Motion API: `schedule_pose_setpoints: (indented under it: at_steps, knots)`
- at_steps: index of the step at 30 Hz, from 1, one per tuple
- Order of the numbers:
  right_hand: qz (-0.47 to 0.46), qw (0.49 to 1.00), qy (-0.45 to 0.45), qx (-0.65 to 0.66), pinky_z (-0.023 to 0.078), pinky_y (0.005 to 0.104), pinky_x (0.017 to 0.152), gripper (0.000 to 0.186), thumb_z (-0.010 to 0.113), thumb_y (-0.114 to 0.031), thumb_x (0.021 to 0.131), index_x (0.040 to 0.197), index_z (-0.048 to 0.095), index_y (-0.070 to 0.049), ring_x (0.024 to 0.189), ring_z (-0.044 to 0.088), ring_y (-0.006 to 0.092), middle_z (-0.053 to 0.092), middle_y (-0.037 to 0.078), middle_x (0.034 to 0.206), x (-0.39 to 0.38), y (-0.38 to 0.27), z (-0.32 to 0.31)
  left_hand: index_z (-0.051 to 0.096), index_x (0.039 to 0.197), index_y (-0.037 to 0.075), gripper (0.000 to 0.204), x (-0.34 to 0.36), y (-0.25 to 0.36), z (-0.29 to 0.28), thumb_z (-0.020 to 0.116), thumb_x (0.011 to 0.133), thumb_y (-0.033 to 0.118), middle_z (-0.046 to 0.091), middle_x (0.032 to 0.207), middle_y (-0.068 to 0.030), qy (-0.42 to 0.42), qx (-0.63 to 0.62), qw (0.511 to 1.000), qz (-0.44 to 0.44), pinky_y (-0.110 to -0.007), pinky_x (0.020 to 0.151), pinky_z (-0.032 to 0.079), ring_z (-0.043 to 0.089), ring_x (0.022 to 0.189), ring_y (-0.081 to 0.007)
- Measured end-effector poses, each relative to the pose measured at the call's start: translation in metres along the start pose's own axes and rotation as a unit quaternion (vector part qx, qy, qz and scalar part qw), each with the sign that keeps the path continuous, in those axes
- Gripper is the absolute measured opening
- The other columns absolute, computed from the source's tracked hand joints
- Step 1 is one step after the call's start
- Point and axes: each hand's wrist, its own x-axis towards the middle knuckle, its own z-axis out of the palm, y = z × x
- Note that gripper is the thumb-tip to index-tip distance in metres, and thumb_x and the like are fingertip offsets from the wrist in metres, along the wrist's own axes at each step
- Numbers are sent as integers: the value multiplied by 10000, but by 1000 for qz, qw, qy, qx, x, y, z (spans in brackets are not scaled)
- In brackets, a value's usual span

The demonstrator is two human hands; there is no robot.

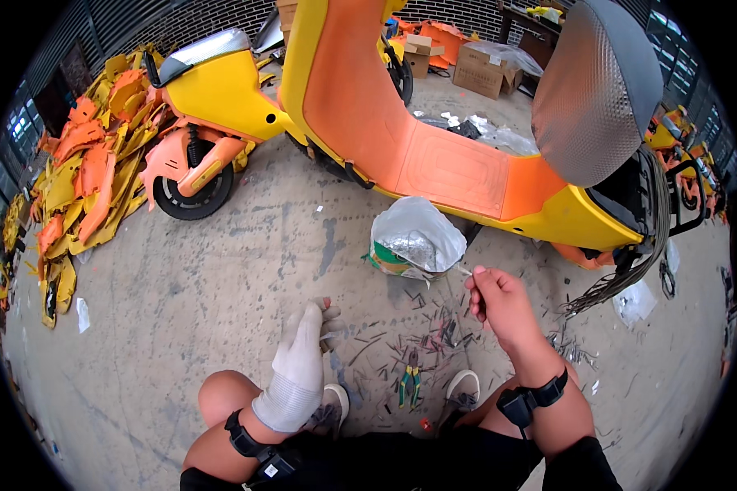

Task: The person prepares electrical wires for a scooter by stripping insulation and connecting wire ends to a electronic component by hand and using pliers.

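Squatting low, two knees in frame. Left hand (301, 360), in a white glove, hangs loose and half open off the left knee, holding nothing. Right hand (499, 301), bare, fingers closed in a pinch on one thin metal pin (465, 269) at 1 o'clock. One pair of green-handled pliers (410, 383) lies on the concrete between two shoes, among scattered pins. At 12 o'clock, just beyond the pin, one open plastic bag (413, 237). Farther: two yellow-orange scooters (434, 155); heap of panels (82, 180) at 10 o'clock.

I see a thin pale cable tie (464, 270) pinched at its end, jutting left, level above the floor.
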Motion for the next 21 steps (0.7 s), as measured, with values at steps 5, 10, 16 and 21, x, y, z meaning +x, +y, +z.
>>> schedule_pose_setpoints:
  at_steps: [5,10,16,21]
  knots:
    - [-7,999,42,-17,406,238,550,333,545,-287,1049,883,643,-16,596,518,87,560,-5,704,30,2,-9,583,1290,18,381,0,2,0,487,1050,298,641,1173,-118,-32,75,997,5,-329,847,496,624,1035,-191]
    - [-20,999,-6,-47,401,246,521,326,545,-293,1048,862,614,-34,574,522,91,554,-3,675,23,-2,9,599,1286,8,371,1,14,0,493,1036,261,652,1166,-135,-47,344,917,197,-320,890,506,635,1042,-204]
    - [-57,997,-59,-2,445,251,585,319,521,-286,1066,904,609,-27,636,559,104,588,18,716,-29,22,54,511,1409,-22,456,-2,14,6,503,1047,254,674,1248,-188,-241,245,936,74,-309,969,500,635,1141,-189]
    - [-60,987,-148,-23,488,260,670,283,524,-239,1070,958,626,0,719,596,104,626,30,775,-61,43,84,551,1376,-26,413,-3,19,7,477,1062,232,708,1186,-152,-185,170,955,155,-296,931,511,647,1055,-161]
